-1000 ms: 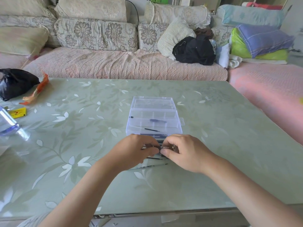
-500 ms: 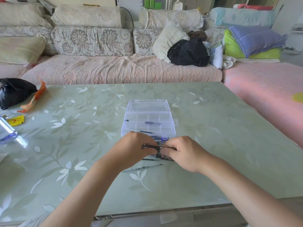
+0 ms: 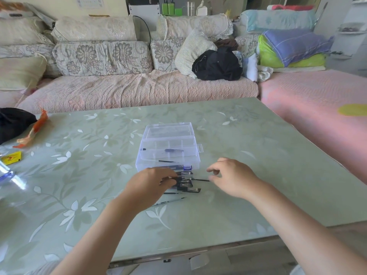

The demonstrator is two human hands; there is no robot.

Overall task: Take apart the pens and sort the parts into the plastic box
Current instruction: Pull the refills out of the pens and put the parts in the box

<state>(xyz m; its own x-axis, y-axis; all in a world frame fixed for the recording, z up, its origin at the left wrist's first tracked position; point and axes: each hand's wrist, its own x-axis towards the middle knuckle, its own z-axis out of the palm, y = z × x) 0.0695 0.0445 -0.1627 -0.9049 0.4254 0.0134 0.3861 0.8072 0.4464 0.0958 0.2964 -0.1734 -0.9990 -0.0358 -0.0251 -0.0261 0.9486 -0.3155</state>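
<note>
A clear plastic box (image 3: pixel 197 161) with compartments stands open mid-table, a few dark pen parts lying in it. Just in front of it lies a pile of black pens (image 3: pixel 185 184). My left hand (image 3: pixel 149 187) rests on the pile's left side, fingers closed on a pen barrel. A thin black refill (image 3: pixel 200 180) sticks out of that barrel to the right. Its tip meets the pinched thumb and forefinger of my right hand (image 3: pixel 233 178). Two loose refills (image 3: pixel 170 201) lie on the table near my left wrist.
At the table's left edge are a black bag (image 3: pixel 12 124), an orange wrapper (image 3: pixel 33 130), a yellow packet (image 3: pixel 12 158) and a clear bottle (image 3: pixel 8 175). A sofa (image 3: pixel 139 90) runs behind the table. The table's near edge (image 3: pixel 198 250) lies under my forearms.
My hands were together over the pens; now the right hand has moved right, away from the left, and a thin refill is drawn out between them.
</note>
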